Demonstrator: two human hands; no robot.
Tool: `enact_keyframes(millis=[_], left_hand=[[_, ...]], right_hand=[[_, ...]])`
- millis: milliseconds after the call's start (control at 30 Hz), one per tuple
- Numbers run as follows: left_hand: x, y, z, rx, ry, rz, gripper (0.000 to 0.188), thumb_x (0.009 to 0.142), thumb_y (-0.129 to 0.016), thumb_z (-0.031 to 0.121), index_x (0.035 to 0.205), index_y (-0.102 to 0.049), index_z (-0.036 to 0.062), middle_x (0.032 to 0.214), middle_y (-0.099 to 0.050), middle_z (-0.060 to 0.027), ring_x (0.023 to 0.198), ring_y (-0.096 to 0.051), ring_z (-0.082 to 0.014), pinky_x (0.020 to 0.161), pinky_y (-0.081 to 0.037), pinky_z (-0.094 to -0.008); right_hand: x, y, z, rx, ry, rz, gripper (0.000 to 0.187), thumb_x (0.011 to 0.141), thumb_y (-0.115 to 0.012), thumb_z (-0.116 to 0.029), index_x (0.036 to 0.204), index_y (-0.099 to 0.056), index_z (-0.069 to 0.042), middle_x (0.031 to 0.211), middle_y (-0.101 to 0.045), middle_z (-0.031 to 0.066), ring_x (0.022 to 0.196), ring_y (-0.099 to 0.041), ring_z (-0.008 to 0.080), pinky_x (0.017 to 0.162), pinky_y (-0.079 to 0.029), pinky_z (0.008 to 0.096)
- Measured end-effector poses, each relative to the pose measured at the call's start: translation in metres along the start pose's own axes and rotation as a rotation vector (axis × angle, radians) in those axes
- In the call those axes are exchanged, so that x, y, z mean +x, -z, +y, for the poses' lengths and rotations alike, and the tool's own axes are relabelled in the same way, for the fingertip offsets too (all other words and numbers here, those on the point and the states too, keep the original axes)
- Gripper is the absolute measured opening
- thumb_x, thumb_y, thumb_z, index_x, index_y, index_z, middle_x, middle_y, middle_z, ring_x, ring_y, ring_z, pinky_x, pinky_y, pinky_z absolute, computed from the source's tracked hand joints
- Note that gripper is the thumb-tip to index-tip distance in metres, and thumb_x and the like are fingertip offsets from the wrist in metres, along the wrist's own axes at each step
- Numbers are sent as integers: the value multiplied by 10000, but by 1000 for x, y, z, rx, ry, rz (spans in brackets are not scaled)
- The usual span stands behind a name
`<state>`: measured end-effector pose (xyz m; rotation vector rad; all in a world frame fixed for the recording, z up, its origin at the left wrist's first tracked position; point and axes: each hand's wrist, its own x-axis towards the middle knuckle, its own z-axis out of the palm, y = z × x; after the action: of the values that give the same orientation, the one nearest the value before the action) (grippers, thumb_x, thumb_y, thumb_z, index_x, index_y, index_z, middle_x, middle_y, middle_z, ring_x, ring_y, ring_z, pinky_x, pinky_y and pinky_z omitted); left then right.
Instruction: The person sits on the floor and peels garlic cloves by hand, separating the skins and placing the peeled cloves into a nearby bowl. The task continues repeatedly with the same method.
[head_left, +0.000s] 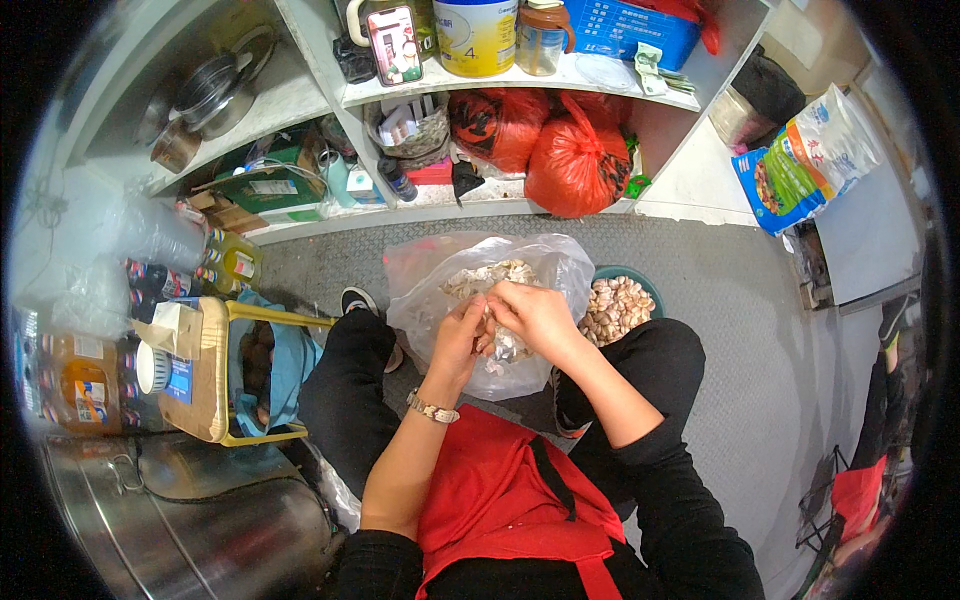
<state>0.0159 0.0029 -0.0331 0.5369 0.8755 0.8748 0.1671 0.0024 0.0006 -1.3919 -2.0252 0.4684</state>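
Both hands meet over a wide, cloudy plastic bag (pixel 415 270) that sits crinkled and loose-mouthed between the person's feet. The left hand (pixel 462 332) has its fingers curled inward, and the right hand (pixel 534 316) bends over to meet it, thumbs and fingertips bunched together. From here I cannot tell whether something small is pinched between them, as the knuckles cover it.

Inside the bag lies a heap of papery skins (pixel 500 270), thin, pale and flaky, with patches of tan. Just beside the bag, on the person's right, a round green bowl (pixel 657 292) holds a pile of garlic (pixel 618 308): plump, teardrop-shaped pieces, off-white with a brownish-pink tinge. The right knee hides part of the bowl, which rests on a grey floor (pixel 745 340) with a fine, pebbly grain.

A metal-link watch (pixel 432 408) circles the left wrist, and a soft red apron (pixel 485 490) creases across the lap above matte black trousers (pixel 665 370). To the left bulges a rounded, shiny steel drum (pixel 190 505). Ahead, on the low white shelves (pixel 490 88), two red plastic bags (pixel 575 165) swell into glossy, wrinkled balls, and a smooth yellow tub (pixel 475 40) stands above them.
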Motion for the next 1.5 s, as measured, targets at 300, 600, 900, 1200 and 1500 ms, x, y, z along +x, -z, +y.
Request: enact_keyframes(millis=[300, 600, 900, 1200, 1500], left_hand=[[12, 25, 6, -439, 14, -19, 224, 942, -462, 234, 915, -557, 34, 689, -496, -17, 518, -391, -88, 458, -343, -220], [9, 12, 6, -497, -51, -102, 315, 955, -382, 191, 1159, -523, -4, 1013, -598, -133, 869, -598, -237, 737, -528, -330], [12, 6, -5, -485, -79, -371, 370, 974, -346, 253, 1180, -490, -19, 1197, -528, -140, 1148, -484, -240, 1002, -382, -375], [5, 1, 2, -452, -271, -96, 370, 967, -352, 242, 1150, -508, -40, 1174, -538, -156, 1133, -486, -271, 1028, -349, -408], [-51, -115, 30, 1327, -1200, -131, 262, 900, -382, 59, 1075, -562, -14, 1179, -541, -186, 1148, -486, -323, 1031, -315, -458]], right_hand=[[-3, -6, 17, -128, -156, -53, 141, 834, -576, -235, 849, -581, -95, 720, -626, 124, 679, -620, 325, 577, -482, 419], [-4, -3, 19, -225, -310, 16, 217, 829, -602, -303, 852, -593, -88, 689, -621, 136, 655, -617, 339, 562, -477, 423], [-4, -12, -5, 1, -65, -108, 328, 865, -552, -354, 1011, -513, -63, 819, -630, 151, 773, -625, 339, 602, -497, 426], [-2, -4, 19, 1450, -612, -67, 293, 959, -365, -295, 947, -536, -57, 646, -542, 8, 435, -396, 47, 355, -244, 177], [-7, 6, -12, 2111, -753, 155, 338, 912, -437, -473, 923, -596, -174, 867, -616, 11, 778, -583, 143, 652, -454, 250]])
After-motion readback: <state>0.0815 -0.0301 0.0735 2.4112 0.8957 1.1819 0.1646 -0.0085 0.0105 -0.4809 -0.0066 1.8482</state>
